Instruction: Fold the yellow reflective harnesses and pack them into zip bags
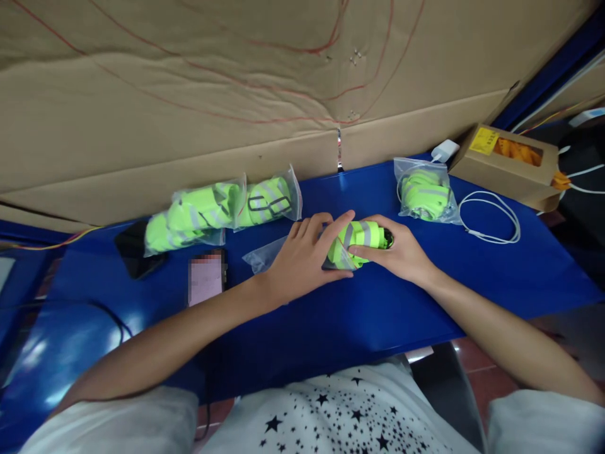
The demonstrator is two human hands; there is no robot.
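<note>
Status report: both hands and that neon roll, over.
Left hand on clear bag; right hand holding neon roll. Roll partly bagged. Phone left of bag, apart from both hands.

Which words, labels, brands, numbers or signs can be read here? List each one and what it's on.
No text is legible.
Yellow label on the cardboard box: marked, but too small and blurred to read.
Phone screen: nothing readable.
Held neon bundle: no lettering I can make out.

- Neon roll [360,234]: partly covered by my right hand [401,252].
- Clear bag [265,255]: partly behind my left hand [302,252].
- Phone [206,284]: lower end (screen [206,268] blurred) behind my forearm [203,328].
</note>
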